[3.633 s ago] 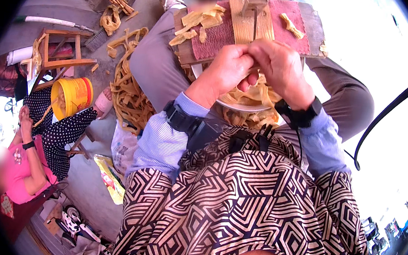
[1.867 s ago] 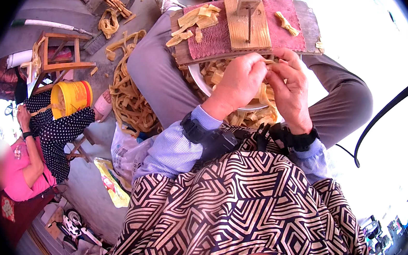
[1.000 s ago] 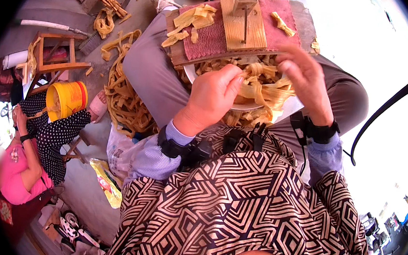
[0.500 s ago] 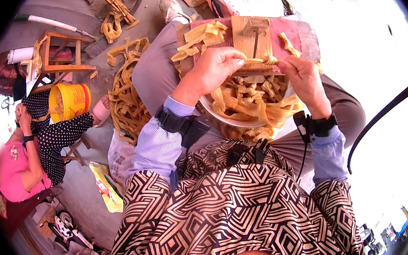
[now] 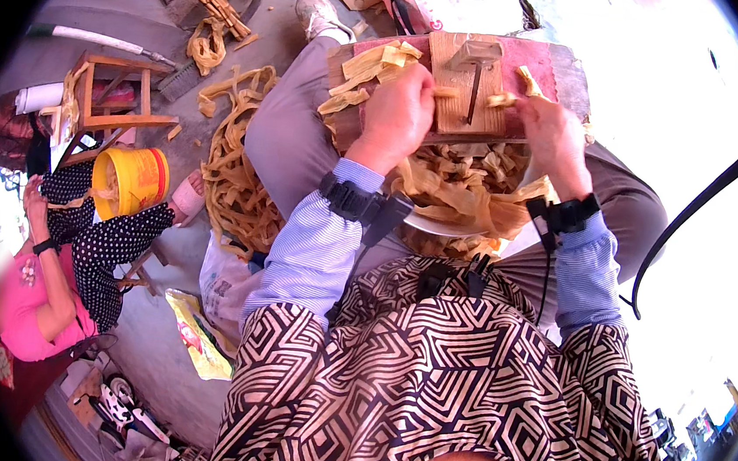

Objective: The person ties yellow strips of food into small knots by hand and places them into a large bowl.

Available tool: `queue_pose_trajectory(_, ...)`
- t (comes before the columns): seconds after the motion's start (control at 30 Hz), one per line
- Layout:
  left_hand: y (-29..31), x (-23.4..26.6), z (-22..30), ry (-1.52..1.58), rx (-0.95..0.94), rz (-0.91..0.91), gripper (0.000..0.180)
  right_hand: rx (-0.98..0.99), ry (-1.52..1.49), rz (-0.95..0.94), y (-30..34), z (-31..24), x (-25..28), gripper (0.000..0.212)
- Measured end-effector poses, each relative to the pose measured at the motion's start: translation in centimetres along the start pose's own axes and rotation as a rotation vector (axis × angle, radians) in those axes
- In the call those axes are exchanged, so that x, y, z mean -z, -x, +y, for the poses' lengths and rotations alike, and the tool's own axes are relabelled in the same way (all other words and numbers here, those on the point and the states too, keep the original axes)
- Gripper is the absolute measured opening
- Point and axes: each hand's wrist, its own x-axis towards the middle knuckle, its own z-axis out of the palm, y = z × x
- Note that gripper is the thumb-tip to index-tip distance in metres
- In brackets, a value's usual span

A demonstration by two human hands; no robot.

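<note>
The left hand is closed, a short strip poking out from its fingers toward the right. The right hand is pinched on a small piece that points back at it. The two ends lie apart, with an upright spike between them on a wooden block. The block sits on a red cloth over a board. More offcuts lie beside the left hand, and one scrap just beyond the right. Below the board, a white bowl holds tangled strips. A heap lies on the floor near the left knee; farther left, a seated person has a yellow bucket.
</note>
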Motion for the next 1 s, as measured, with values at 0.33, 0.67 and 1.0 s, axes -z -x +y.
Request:
queue_pose_trajectory(0.33,5.0,0.6,2.7,0.500,0.200,-0.284,0.003,0.188,-0.497,-0.115,5.4,-2.5,2.7,0.037)
queue_pose_trajectory(0.67,7.9,6.3,10.8,0.441,-0.071,-0.584,0.033,0.199,-0.464,0.077,6.9,-5.0,3.0,0.030)
queue_pose_trajectory(1.0,8.2,5.4,14.1,1.064,0.093,-0.558,0.026,0.411,-1.433,-0.188,11.5,-7.7,10.3,0.021)
